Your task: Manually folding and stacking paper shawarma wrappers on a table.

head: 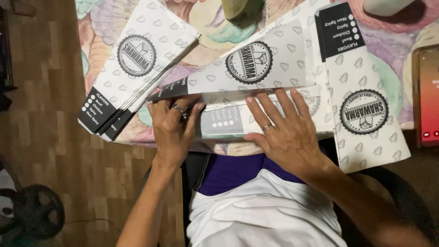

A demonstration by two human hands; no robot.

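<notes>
One stack of printed paper sleeves [132, 68] lies left, overhanging the table edge [137, 138]. My left hand [173, 130] and right hand [286, 130] press flat, fingers extended, on one folded sleeve [247, 68] at centre. One single sleeve [366, 105] lies right, with open tablecloth beyond.

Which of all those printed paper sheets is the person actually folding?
Start at the colourful tablecloth. At its near edge, between the stack of sheets and the long sheet, lies the folded sheet. It alone sits under both the left hand and right hand.
</notes>
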